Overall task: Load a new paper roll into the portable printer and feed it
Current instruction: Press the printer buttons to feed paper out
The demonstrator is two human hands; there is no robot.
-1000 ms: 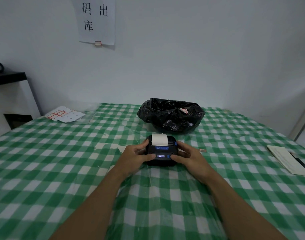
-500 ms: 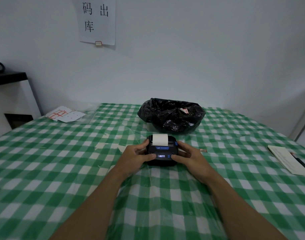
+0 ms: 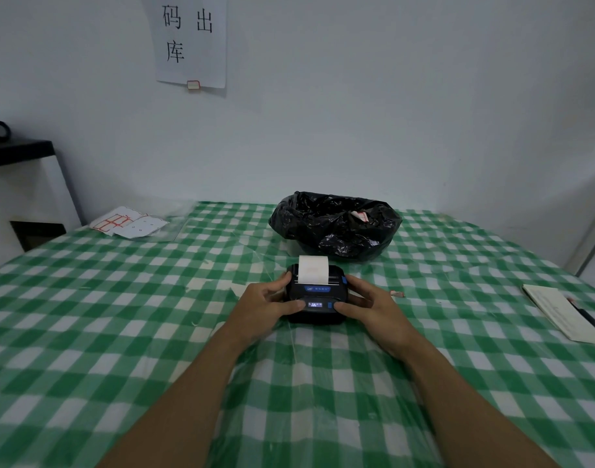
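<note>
Here the left hand and right hand curl their fingers around the black printer on the checked table, thumbs on its front; white paper sticks up.

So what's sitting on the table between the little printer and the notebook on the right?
In the head view, the person's right hand grips the printer. Past it a small red-and-white scrap lies on the checked cloth; the rest up to the notebook is bare.

Two bare forearms, no sleeves, left hand & right hand — no rings, watch, gloves
</note>
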